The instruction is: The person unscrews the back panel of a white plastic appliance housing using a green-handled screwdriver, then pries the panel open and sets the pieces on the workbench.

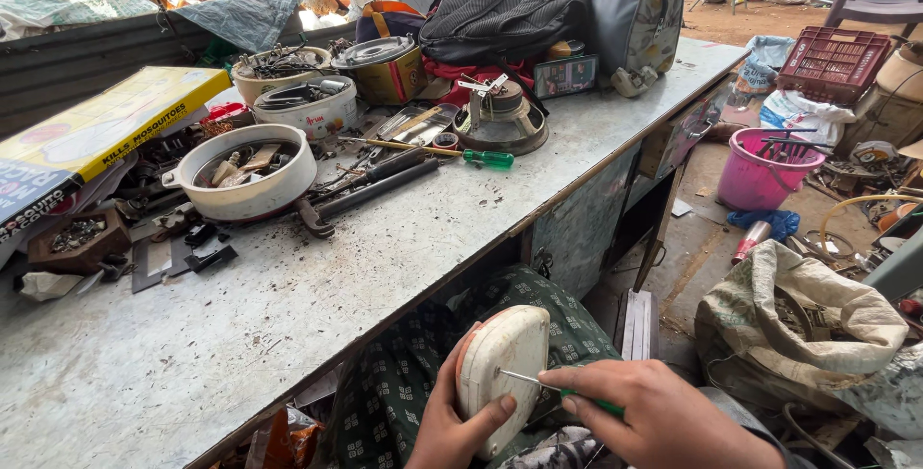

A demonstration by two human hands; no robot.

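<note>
My left hand [450,421] grips a cream-white, rounded plastic housing [504,373] with an orange rim, held on edge over my lap. My right hand [654,411] holds a thin screwdriver with a green handle [577,395]; its metal tip touches the face of the housing. Both hands sit below the front edge of the metal workbench [288,296], above my green patterned clothing.
On the bench lie a white bowl of parts [245,173], a dark wrench [370,190], another green-handled screwdriver [486,157], a speaker [500,118], tins and black bags [500,17]. A pink bucket [760,166], a red crate [835,63] and a sack [798,320] stand at right.
</note>
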